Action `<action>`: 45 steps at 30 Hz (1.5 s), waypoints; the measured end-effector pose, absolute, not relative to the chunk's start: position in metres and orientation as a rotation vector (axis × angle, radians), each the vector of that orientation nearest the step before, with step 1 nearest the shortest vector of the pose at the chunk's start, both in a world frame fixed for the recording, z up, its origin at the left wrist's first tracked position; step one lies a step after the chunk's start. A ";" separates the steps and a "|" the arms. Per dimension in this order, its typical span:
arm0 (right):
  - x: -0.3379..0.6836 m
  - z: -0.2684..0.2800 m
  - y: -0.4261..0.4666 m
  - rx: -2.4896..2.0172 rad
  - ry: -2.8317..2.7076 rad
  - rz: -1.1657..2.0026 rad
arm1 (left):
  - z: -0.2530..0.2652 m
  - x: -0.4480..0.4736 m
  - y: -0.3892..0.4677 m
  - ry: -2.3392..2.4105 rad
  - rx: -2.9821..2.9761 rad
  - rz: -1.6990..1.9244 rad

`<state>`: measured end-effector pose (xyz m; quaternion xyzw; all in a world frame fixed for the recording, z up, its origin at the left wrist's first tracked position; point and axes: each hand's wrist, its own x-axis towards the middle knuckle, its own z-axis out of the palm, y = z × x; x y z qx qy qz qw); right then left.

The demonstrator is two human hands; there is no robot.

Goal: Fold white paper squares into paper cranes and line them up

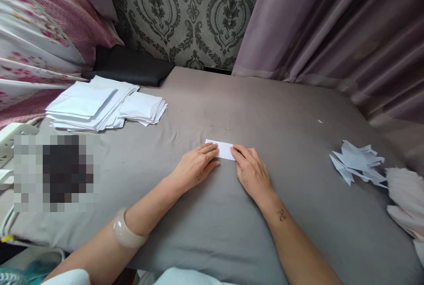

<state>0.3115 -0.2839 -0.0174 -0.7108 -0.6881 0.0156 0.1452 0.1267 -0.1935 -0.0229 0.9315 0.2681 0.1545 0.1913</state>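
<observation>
Should be very light, thin and softly bendable, likely to crease or tear; best to hold this narrow white paper strip (pixel 225 150) near both short ends. Lies flat on the grey sheet (pixel 212 223), between the left hand (pixel 198 165) and the right hand (pixel 253 171). At left, pressed under extended, not closed fingers; at right, touched by fingers, with thumb hidden, so cannot tell if pinched.

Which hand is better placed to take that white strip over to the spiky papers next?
Probably the right hand: it touches the right end of the white strip, nearer the spiky papers, while the left hand touches it farther left.
</observation>
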 end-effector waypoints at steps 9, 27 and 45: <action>0.313 -0.022 -0.287 -2.048 -1.835 -0.048 | -0.015 0.139 -0.183 0.689 2.944 0.338; 0.307 -0.015 -0.291 -1.656 -1.797 -0.040 | -0.007 0.150 -0.201 0.999 0.884 0.598; 0.304 -0.019 -0.288 -1.764 -1.976 -0.020 | -0.012 0.146 -0.198 1.101 1.253 0.411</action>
